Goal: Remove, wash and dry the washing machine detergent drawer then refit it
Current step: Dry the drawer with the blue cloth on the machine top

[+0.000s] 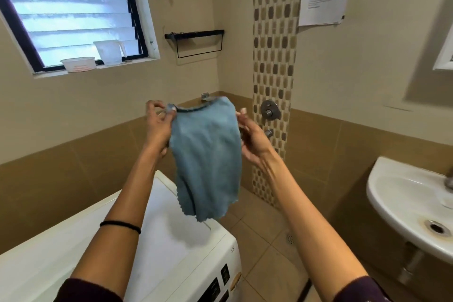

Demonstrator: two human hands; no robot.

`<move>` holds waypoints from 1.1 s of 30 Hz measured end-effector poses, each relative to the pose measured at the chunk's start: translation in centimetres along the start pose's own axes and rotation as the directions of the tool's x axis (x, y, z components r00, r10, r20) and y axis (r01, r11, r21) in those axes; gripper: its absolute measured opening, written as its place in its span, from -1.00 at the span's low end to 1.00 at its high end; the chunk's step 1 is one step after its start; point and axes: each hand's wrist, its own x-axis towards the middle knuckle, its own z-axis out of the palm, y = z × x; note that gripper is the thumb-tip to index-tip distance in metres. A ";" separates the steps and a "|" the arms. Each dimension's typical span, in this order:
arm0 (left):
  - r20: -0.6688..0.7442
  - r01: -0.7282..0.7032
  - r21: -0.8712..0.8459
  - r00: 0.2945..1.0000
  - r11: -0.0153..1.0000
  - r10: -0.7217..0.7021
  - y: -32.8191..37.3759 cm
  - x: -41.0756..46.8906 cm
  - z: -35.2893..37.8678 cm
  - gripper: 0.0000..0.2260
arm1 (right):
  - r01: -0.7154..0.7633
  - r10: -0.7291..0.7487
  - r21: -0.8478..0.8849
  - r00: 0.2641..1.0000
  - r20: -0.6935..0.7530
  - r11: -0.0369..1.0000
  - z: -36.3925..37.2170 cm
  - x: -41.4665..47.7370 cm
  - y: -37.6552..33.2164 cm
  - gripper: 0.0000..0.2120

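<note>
Two bare hands hold a blue microfibre cloth [208, 154] up in the air above the white washing machine [171, 252], the cloth hanging clear of the machine's lid. The left hand [159, 127] pinches the cloth's upper corner between thumb and fingers [171, 109]. The right hand [252, 140] curls its fingers round the opposite upper edge, partly hidden behind the fabric. A black hair tie [120, 224] circles the left forearm over the machine's top. Where the detergent drawer sits cannot be told from this view; only the machine's lid and a strip of its front panel show.

On the wall above and behind the machine, a black wire rack [196, 37] hangs. Up and to the left of the machine, a louvred window [73, 7] has a white tub [78, 64] and a translucent measuring cup [109, 52] on its sill. To the right of the machine run a mosaic tile strip [274, 56] with a chrome shower valve [269, 110]. Farther right is a white washbasin [392, 193].
</note>
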 end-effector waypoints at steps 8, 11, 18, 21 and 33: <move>0.370 0.748 -0.293 0.663 0.595 -0.651 -8.0 -4.1 -0.3 -0.56 | -0.247 0.197 -0.223 0.955 -0.223 0.943 -2.5 -3.0 7.1 -0.88; 0.486 0.875 -0.102 0.460 0.474 -0.744 -10.7 -6.7 -0.7 -0.60 | -0.291 0.215 -0.246 0.931 -0.295 0.924 -2.6 -2.6 6.4 -0.93; 0.534 0.785 -0.241 0.598 0.570 -0.598 -12.0 -7.3 1.2 -0.73 | -0.357 0.304 -0.141 0.904 -0.300 0.923 -4.4 -2.3 4.4 -0.83; 0.599 0.824 -0.295 0.554 0.484 -0.579 -11.5 -7.7 3.0 -0.72 | -0.352 0.325 -0.038 0.898 -0.297 0.935 -5.1 -2.3 3.9 -0.70; 0.630 0.843 -0.073 0.454 0.533 -0.630 -9.4 -6.0 5.0 -0.79 | -0.357 0.223 -0.223 0.856 -0.466 0.907 -6.5 -3.8 0.9 -0.71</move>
